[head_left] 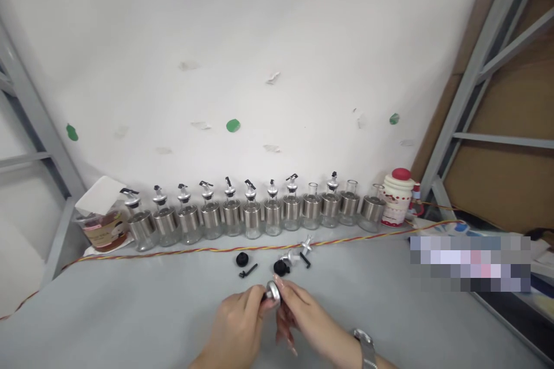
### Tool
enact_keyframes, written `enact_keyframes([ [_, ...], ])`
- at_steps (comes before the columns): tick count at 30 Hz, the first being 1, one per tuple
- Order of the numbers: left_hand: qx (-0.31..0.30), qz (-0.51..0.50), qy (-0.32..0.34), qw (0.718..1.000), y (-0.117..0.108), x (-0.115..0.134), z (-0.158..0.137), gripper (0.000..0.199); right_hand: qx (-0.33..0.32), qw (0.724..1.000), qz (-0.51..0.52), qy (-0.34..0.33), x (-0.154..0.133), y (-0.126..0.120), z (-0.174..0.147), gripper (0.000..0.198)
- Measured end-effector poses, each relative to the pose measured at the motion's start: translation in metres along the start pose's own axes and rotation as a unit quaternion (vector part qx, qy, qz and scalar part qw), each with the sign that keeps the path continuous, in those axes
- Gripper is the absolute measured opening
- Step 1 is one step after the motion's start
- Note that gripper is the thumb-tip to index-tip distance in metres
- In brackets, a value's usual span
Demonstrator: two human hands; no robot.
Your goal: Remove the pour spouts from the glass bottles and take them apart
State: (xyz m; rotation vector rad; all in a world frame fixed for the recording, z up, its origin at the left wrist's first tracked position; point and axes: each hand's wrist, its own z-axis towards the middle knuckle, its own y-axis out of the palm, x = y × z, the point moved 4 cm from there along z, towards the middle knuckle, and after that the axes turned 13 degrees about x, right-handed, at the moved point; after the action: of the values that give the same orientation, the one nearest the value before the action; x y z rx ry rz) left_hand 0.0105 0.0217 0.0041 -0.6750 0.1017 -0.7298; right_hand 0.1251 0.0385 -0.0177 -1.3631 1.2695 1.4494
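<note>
From where I stand, the person's two hands meet over the middle of the counter [164, 300]. The left hand [237, 317] pinches a silver pourer cap [273, 293] from one side, and the right hand [300, 302], a watch [366, 346] at its wrist, grips it from the other, its lower fingers hanging loose. The cap is tipped on edge: its round rim stands nearly upright, and its axis runs roughly left to right, along the line of the far edge. A dark part juts toward the left hand; fingers hide its full shape.

Just beyond the hands lie a black round cap [280, 267] and, to the left, a black lever [248, 270], slanting toward the far right corner. Past these are another black disc [242, 259], a second lever [305, 260] angled toward the near right corner, and two pale plastic pieces [307, 245].

A red-and-yellow cord [225, 249] crosses behind. Along the far edge stand twelve glass bottles [252, 213], upright with metal bands; nine wear pourers, three on the right have bare necks. A cup [104, 233] fills the far left corner, and a red-lidded jar [397, 199] stands near the far right corner.
</note>
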Motion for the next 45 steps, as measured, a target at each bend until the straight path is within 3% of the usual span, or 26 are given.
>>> enact_keyframes([
  [3,0.018,0.014,0.04,0.999,-0.003,0.005,0.0,0.012,0.023,0.999,0.022,-0.004,0.0,-0.002,0.003,0.044],
  [6,-0.027,-0.084,-0.057,0.994,-0.002,0.005,0.002,0.018,0.057,0.998,-0.033,-0.025,-0.003,-0.005,0.001,0.043],
  [8,-0.082,-0.183,-0.184,0.962,0.002,0.004,0.001,0.025,0.075,0.991,-0.088,-0.061,-0.009,-0.007,-0.003,0.04],
  [10,-0.113,-0.263,-0.297,0.911,0.006,0.003,-0.001,0.03,0.089,0.983,-0.129,-0.094,-0.015,-0.008,-0.007,0.039],
  [14,-0.101,-0.354,-0.407,0.836,0.009,0.002,-0.003,0.036,0.091,0.97,-0.187,-0.125,-0.02,-0.006,-0.013,0.037],
  [19,-0.084,-0.393,-0.455,0.795,0.014,0.001,-0.002,0.04,0.101,0.94,-0.272,-0.181,-0.02,-0.006,-0.014,0.035],
  [23,-0.106,-0.444,-0.505,0.733,0.022,-0.001,-0.001,0.041,0.119,0.907,-0.336,-0.226,-0.018,-0.007,-0.013,0.032],
  [27,-0.138,-0.488,-0.528,0.68,0.026,-0.002,0.001,0.043,0.131,0.865,-0.392,-0.285,-0.018,-0.006,-0.016,0.029],
  [32,-0.162,-0.506,-0.55,0.644,0.027,0.0,0.003,0.046,0.129,0.803,-0.435,-0.386,-0.029,-0.006,-0.022,0.026],
  [34,-0.175,-0.487,-0.546,0.659,0.026,0.001,0.0,0.046,0.113,0.776,-0.443,-0.435,-0.037,-0.005,-0.026,0.025],
  [35,-0.171,-0.463,-0.53,0.689,0.025,0.001,-0.002,0.045,0.106,0.774,-0.44,-0.442,-0.041,-0.005,-0.027,0.025],
  [36,-0.157,-0.428,-0.497,0.738,0.023,0.0,-0.003,0.043,0.104,0.787,-0.43,-0.43,-0.043,-0.006,-0.028,0.025],
  [39,-0.085,-0.259,-0.283,0.92,0.01,-0.001,-0.002,0.032,0.116,0.892,-0.328,-0.288,-0.039,-0.01,-0.022,0.029],
  [40,-0.06,-0.196,-0.197,0.959,0.006,0.0,-0.002,0.028,0.121,0.925,-0.28,-0.225,-0.033,-0.011,-0.019,0.033],
  [42,-0.016,-0.09,-0.063,0.994,0.0,0.003,-0.002,0.02,0.122,0.966,-0.195,-0.115,-0.019,-0.009,-0.012,0.044],
  [45,0.014,0.002,0.029,0.999,-0.003,0.007,0.0,0.013,0.104,0.989,-0.104,0.005,-0.001,-0.005,-0.005,0.054],
])
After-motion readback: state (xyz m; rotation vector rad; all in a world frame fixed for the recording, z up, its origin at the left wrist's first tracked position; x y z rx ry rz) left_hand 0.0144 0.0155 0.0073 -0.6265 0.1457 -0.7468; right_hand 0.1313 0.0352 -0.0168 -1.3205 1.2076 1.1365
